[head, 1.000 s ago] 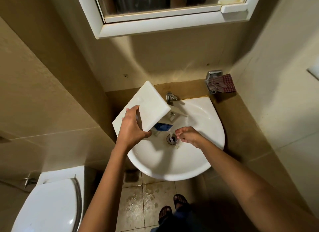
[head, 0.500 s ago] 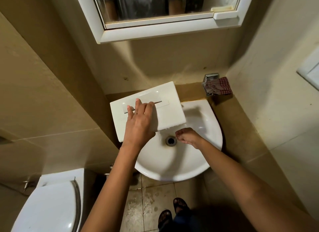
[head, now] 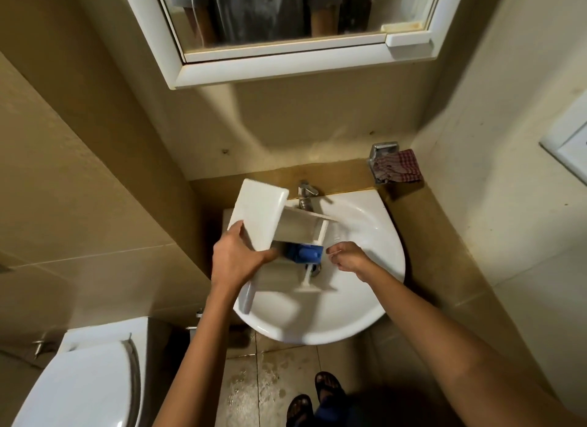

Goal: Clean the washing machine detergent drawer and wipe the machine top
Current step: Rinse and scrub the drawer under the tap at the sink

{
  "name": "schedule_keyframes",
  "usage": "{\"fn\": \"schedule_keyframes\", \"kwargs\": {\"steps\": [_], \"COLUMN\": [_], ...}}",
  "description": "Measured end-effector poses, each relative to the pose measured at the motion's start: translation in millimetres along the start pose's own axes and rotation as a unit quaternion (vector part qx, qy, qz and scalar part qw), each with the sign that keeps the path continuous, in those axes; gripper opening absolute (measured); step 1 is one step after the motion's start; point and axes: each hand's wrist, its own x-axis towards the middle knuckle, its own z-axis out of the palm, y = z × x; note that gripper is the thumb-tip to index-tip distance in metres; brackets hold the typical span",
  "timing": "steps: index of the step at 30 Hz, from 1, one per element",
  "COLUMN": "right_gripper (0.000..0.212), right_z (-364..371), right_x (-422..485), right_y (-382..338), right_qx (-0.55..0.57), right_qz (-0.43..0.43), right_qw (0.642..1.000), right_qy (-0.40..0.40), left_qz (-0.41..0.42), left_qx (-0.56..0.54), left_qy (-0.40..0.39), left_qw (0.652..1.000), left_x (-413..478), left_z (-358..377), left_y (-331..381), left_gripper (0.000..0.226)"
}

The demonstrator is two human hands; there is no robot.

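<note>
At the lower left stands a white toilet (head: pixel 79 391) with its lid down. To its right the person's left arm reaches up to the sink, and the left hand (head: pixel 236 258) grasps the white detergent drawer (head: pixel 259 217) by the lower edge of its front panel, thumb on the near side and fingers tucked behind. The drawer hangs tilted over the left half of the sink (head: pixel 317 337), its front panel raised toward the wall and its open body stretching right across the bowl, just in front of the tap (head: pixel 306 193). A blue insert (head: pixel 305 253) sits in the body near the middle of the bowl. The drawer's lower parts are blurred, so their shape is unclear.

Just right of the blue insert the right hand (head: pixel 347 258) hovers over the bowl with its fingers curled inward. Whether it pinches anything cannot be told.

Above the sink, a white-framed mirror cabinet (head: pixel 286 67) hangs on the wall. Below the sink, two feet in dark sandals (head: pixel 327 391) stand on a wet tiled floor (head: pixel 254 385).

Further right, on the ledge behind the sink, a red checked cloth (head: pixel 401 169) lies bunched against a chrome holder (head: pixel 382 148). A white wall plate (head: pixel 568 150) shows at the far right edge
</note>
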Motion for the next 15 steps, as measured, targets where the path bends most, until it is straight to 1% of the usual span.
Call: {"fn": "schedule_keyframes", "kwargs": {"steps": [3,5,7,9,11,13,15], "right_gripper": [0.036,0.035,0.037,0.037,0.035,0.033,0.029], "right_z": [-8,-14,-21,-25,-27,-24,-20], "right_x": [11,17,24,29,33,35,38], "right_y": [-16,-32,-51,-73,-95,-114,-129], "right_qx": [-0.052,-0.056,-0.06,-0.08,-0.102,-0.128,-0.162], "right_qz": [-0.022,-0.053,-0.097,-0.138,-0.166,-0.176,-0.176], "right_qw": [0.996,0.992,0.987,0.979,0.973,0.97,0.966], "right_qy": [0.064,0.099,0.116,0.126,0.123,0.105,0.095], "left_qz": [-0.108,-0.148,-0.183,-0.213,-0.238,-0.259,-0.273], "left_qx": [-0.111,-0.147,-0.169,-0.215,-0.256,-0.286,-0.302], "left_qy": [-0.006,-0.016,-0.021,-0.035,-0.055,-0.065,-0.064], "left_qw": [0.988,0.978,0.968,0.953,0.935,0.92,0.911], "left_x": [0,2,7,10,12,13,12], "left_z": [3,10,15,19,20,20,20], "left_y": [-17,-32,-44,-52,-56,-59,-61], "left_gripper": [0.062,0.058,0.047,0.036,0.032,0.032,0.026]}}
